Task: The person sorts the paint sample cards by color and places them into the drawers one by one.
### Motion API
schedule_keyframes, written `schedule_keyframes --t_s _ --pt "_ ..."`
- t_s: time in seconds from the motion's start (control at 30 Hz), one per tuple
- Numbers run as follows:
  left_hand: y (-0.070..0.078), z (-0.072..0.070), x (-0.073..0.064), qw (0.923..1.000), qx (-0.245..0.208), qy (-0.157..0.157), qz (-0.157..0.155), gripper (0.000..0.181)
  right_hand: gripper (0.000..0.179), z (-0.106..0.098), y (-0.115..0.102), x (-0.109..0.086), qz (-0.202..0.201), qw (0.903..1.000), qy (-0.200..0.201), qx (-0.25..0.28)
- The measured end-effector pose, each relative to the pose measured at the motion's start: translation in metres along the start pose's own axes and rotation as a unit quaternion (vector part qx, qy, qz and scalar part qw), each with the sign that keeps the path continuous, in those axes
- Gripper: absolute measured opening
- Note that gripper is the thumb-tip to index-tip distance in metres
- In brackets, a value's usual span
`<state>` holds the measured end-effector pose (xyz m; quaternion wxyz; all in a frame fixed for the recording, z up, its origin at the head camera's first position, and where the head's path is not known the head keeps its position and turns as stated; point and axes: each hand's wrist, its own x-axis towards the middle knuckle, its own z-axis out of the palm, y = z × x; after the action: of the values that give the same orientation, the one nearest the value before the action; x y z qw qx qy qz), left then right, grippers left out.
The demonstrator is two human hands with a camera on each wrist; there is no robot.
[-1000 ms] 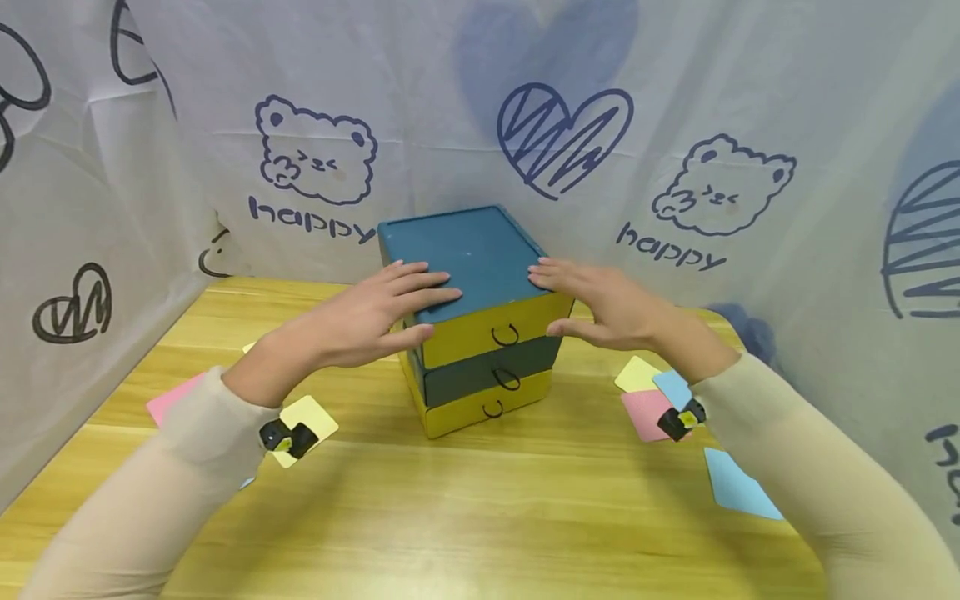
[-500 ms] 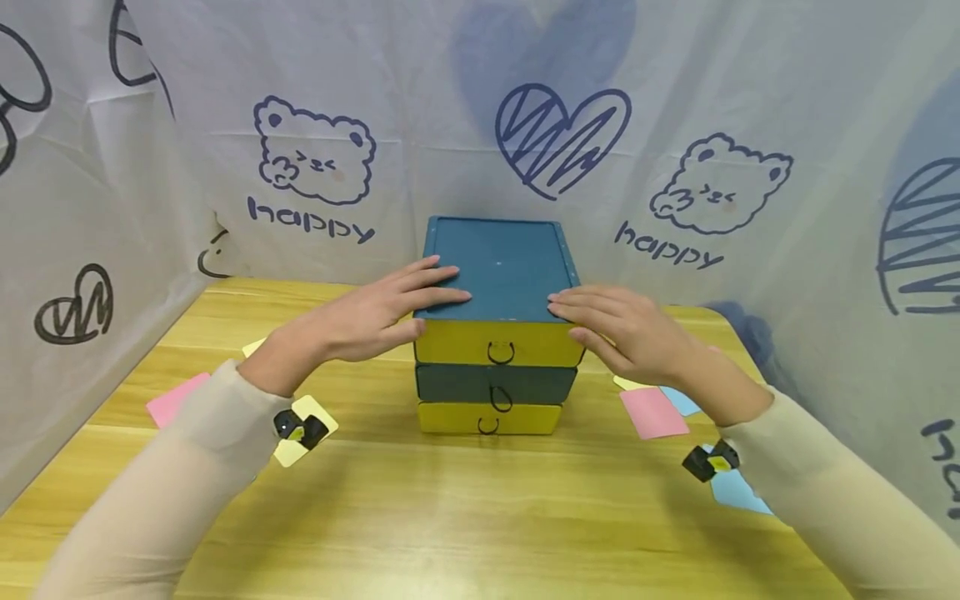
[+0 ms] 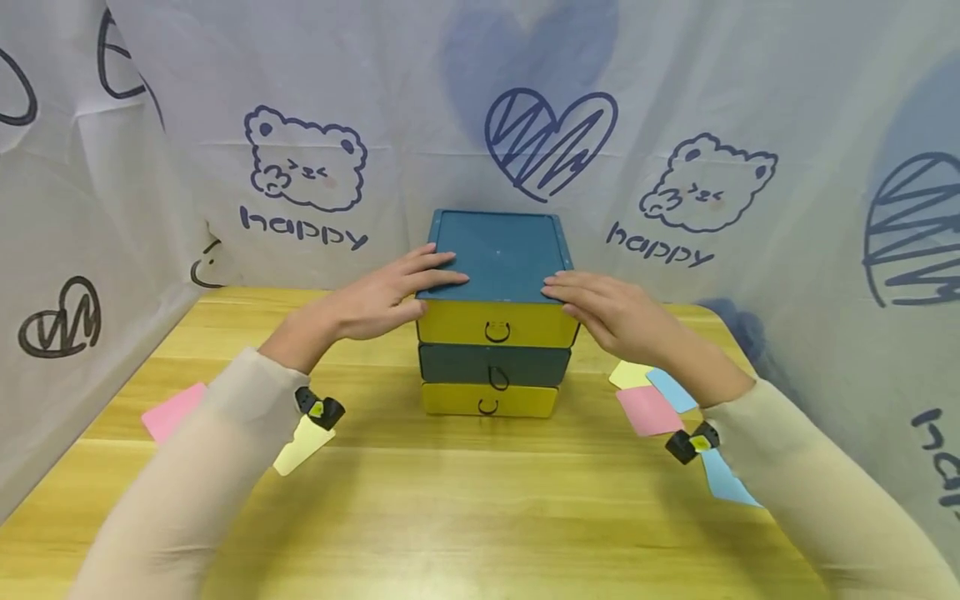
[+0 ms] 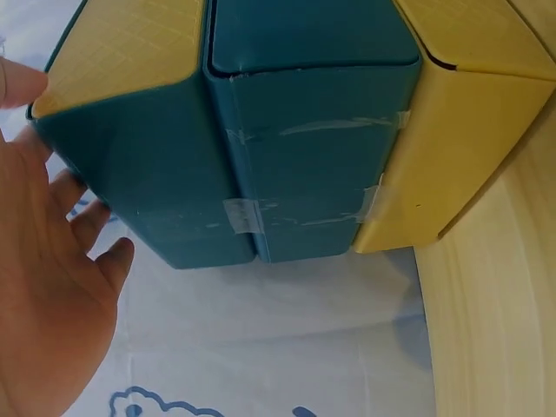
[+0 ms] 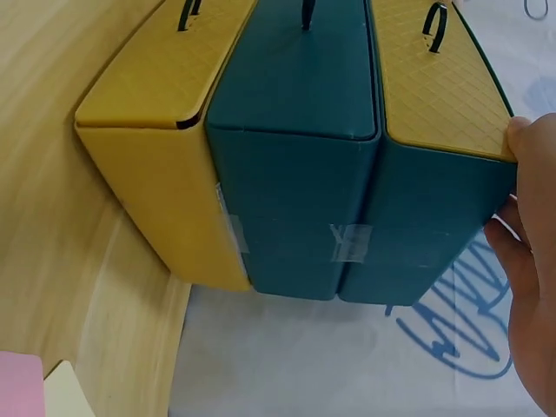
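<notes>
A small three-tier drawer box (image 3: pixel 498 254) stands at the back of the table, its front square to me. Its top is blue, and its drawer fronts run yellow, dark teal, yellow, each with a thin black loop. My left hand (image 3: pixel 375 296) rests fairly straight fingers on the top's left front part, thumb at the front corner. On the opposite front corner lie the fingers of my right hand (image 3: pixel 630 321); its thumb (image 5: pixel 519 135) touches the yellow front's edge in the right wrist view. Clear tape (image 4: pixel 243 215) joins the tiers' sides in the left wrist view.
Pink paper (image 3: pixel 172 411) and yellow paper (image 3: pixel 303 446) lie on the wooden table (image 3: pixel 450 508) at left. More yellow, blue and pink paper (image 3: pixel 648 410) lies at right, partly under the right forearm. A white printed cloth (image 3: pixel 420 100) hangs behind the box.
The drawer box has turned from an angled stance to face me squarely, between one and half a second ago. Both hands stay on its top; since then the view has shifted slightly.
</notes>
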<state>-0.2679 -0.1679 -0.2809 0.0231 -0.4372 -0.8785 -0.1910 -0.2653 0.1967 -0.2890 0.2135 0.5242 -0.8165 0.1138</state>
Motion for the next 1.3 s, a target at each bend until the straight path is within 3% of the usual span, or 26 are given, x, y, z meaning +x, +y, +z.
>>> schedule_keyframes --t_s 0.17,0.4,0.5,0.6,0.7,0.77,0.83,0.9,0.97,1.03,1.13,1.2,1.3 --pt "-0.012 -0.001 0.011 0.9999 -0.013 -0.003 -0.008 0.053 0.039 0.006 0.01 0.005 0.037 0.9993 0.0 -0.002" --pt "-0.015 -0.003 0.02 0.999 -0.03 -0.002 -0.032 0.055 0.038 0.009 0.012 0.009 0.083 0.9965 0.007 -0.007" --pt "-0.016 -0.006 0.025 0.9981 -0.035 0.005 -0.05 0.056 0.038 0.01 0.006 0.009 0.086 0.9947 0.055 -0.006" --pt "-0.016 -0.01 0.032 0.9972 -0.036 0.011 -0.065 0.057 0.035 0.011 -0.003 0.009 0.066 0.989 0.132 -0.004" --pt "-0.016 -0.015 0.039 0.9965 -0.025 -0.002 -0.08 0.057 0.038 0.013 -0.015 0.01 0.056 0.9813 0.184 0.002" --pt "-0.017 -0.017 0.042 0.9956 -0.016 -0.018 -0.09 0.057 0.037 0.015 -0.024 0.01 0.071 0.9777 0.196 0.024" --pt "-0.018 -0.018 0.043 0.9947 -0.009 -0.031 -0.097 0.056 0.033 0.018 -0.034 0.01 0.113 0.9728 0.187 0.077" --pt "-0.02 -0.018 0.043 0.9941 -0.007 -0.036 -0.102 0.055 0.029 0.022 -0.044 0.011 0.174 0.9574 0.164 0.163" --pt "-0.023 -0.017 0.043 0.994 -0.004 -0.034 -0.104 0.053 0.03 0.026 -0.052 0.013 0.241 0.9238 0.135 0.265" --pt "-0.026 -0.017 0.044 0.9946 0.0 -0.03 -0.099 0.052 0.037 0.029 -0.058 0.016 0.303 0.8728 0.107 0.367" --pt "-0.028 -0.016 0.045 0.9954 0.001 -0.023 -0.093 0.053 0.051 0.033 -0.062 0.021 0.381 0.7782 0.067 0.495" --pt "-0.03 -0.017 0.047 0.9957 -0.007 -0.019 -0.09 0.054 0.058 0.037 -0.063 0.025 0.419 0.7095 0.042 0.565" --pt "-0.031 -0.019 0.049 0.9951 -0.016 -0.026 -0.094 0.056 0.063 0.045 -0.062 0.031 0.444 0.6162 0.014 0.651"
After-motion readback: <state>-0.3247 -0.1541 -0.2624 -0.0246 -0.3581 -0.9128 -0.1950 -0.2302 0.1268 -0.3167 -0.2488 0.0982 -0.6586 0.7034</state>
